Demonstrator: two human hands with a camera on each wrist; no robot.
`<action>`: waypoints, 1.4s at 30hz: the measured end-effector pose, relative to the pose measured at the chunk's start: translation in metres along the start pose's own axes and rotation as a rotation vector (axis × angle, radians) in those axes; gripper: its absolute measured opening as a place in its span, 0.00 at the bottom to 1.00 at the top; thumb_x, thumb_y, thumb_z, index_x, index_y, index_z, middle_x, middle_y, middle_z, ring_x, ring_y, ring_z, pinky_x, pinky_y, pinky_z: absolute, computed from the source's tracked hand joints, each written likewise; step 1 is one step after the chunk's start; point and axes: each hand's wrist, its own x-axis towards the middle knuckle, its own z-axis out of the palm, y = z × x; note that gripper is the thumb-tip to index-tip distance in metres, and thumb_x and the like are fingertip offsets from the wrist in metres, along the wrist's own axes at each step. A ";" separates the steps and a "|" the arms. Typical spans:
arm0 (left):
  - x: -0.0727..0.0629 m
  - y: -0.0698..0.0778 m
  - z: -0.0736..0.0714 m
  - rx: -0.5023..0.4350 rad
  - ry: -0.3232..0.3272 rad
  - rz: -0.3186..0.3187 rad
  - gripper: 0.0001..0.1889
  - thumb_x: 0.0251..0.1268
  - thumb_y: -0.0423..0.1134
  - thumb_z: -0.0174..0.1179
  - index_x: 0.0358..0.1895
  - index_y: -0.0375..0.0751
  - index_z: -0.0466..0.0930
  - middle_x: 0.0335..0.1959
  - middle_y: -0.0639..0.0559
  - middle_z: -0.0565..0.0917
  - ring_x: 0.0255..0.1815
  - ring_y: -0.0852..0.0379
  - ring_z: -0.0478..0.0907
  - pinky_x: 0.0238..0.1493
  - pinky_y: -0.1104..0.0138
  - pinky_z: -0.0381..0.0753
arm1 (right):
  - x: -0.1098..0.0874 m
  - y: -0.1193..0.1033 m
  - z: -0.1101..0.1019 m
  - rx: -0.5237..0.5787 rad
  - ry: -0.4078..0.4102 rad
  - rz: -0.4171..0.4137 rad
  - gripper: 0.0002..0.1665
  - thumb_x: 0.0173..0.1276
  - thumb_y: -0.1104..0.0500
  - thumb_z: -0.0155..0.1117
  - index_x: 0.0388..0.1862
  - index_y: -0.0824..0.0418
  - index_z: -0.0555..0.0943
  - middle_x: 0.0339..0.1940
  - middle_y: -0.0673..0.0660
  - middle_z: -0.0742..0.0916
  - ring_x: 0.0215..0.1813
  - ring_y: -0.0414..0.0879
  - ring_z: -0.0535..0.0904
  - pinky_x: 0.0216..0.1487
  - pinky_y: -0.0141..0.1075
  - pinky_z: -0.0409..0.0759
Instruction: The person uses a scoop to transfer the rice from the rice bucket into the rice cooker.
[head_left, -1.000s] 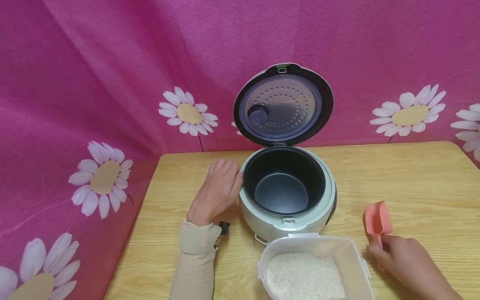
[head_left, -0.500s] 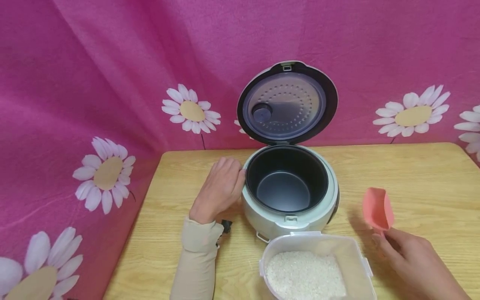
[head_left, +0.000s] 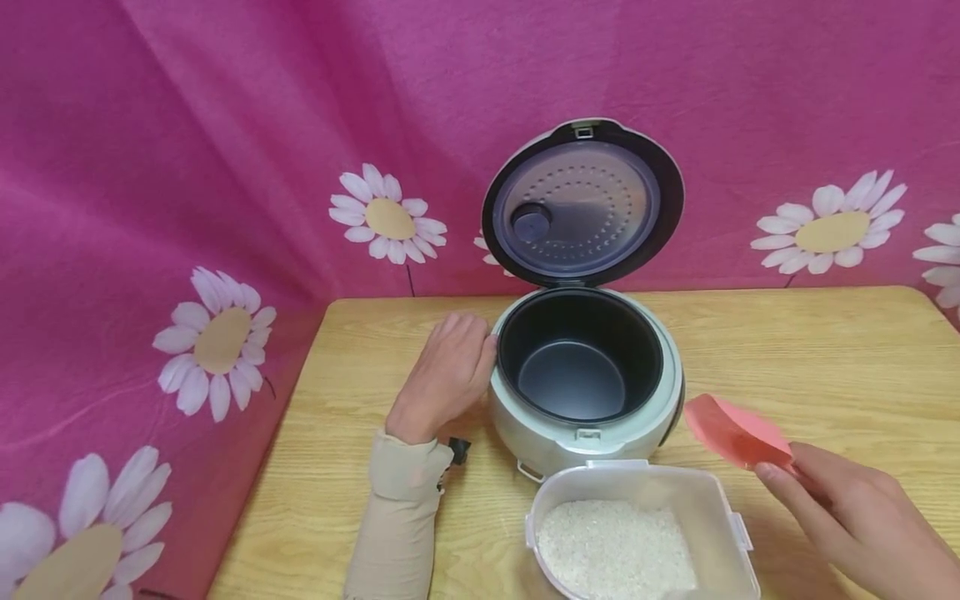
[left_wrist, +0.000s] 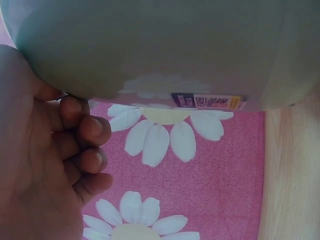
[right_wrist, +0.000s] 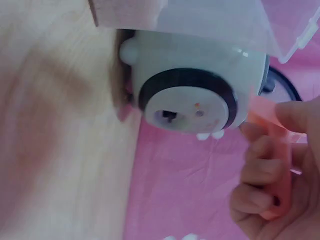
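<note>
A pale green rice cooker stands on the table with its lid raised, and its dark inner pot holds nothing visible. My left hand grips the cooker's left side near the rim; the left wrist view shows its fingers curled at the cooker's edge. Around the handle of a pink scoop, the fingers of my right hand are curled. The scoop is above the table, right of the cooker, tilted toward it. In front of the cooker sits a clear plastic container partly filled with white rice.
The wooden table ends at a pink cloth with white daisies, behind and to the left. The container's back edge is close against the cooker's front. A power socket shows on the cooker's side in the right wrist view.
My right hand has lifted the scoop off the tabletop area and brought it left toward the cooker, turning its bowl leftward. My left hand stays at the cooker. The head view shifted slightly.
</note>
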 end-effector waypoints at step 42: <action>0.001 0.000 0.003 -0.011 0.057 0.006 0.08 0.77 0.43 0.50 0.39 0.45 0.72 0.30 0.52 0.72 0.37 0.56 0.68 0.47 0.63 0.72 | 0.038 -0.111 0.011 -0.551 -0.486 -0.513 0.18 0.55 0.40 0.78 0.29 0.51 0.82 0.17 0.44 0.78 0.16 0.40 0.62 0.19 0.33 0.61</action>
